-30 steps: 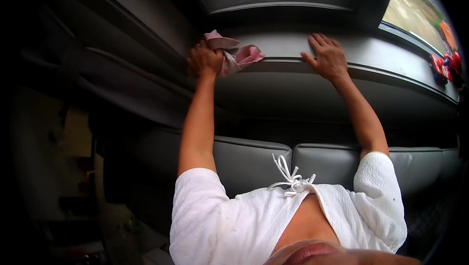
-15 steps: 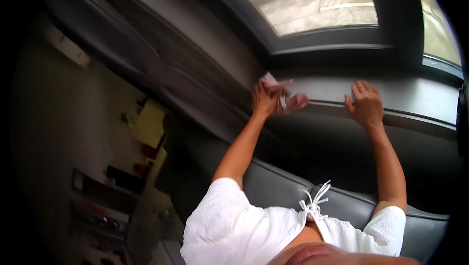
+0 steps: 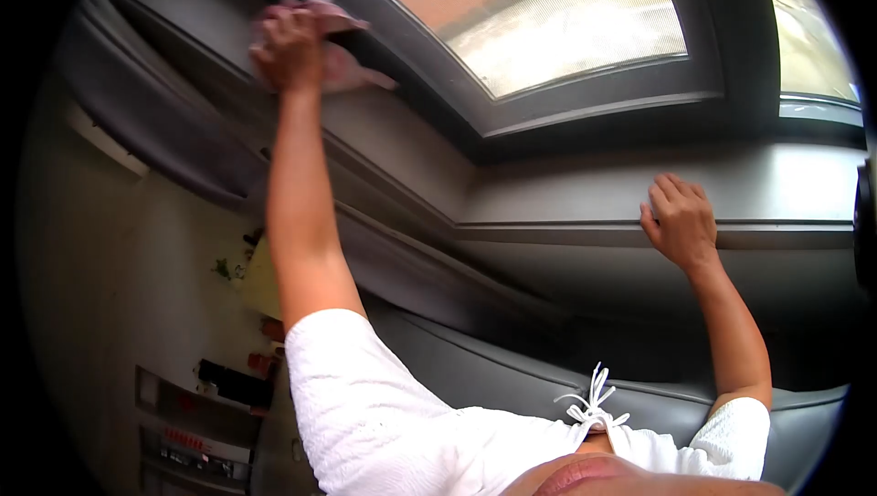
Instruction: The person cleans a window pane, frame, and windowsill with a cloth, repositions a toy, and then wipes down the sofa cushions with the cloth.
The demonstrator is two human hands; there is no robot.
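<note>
My left hand (image 3: 290, 47) is closed on a pink and white cloth (image 3: 343, 71) against the side panel of the window recess, at the upper left. Loose folds of the cloth hang out to the right of the fingers, a little blurred. On the front edge of the grey windowsill (image 3: 557, 195) rests my right hand (image 3: 683, 222), its fingers bent slightly over the sill and the thumb apart, holding nothing.
A dark-framed window (image 3: 548, 30) with a mesh screen is above the sill. Grey curtains (image 3: 155, 131) hang at the left. Below me is a dark grey leather sofa (image 3: 512, 377). Shelves (image 3: 196, 432) stand at the lower left.
My left hand has moved with the cloth from the sill's left end up along the side panel. My right hand stays on the sill's edge. The view has turned to the left.
</note>
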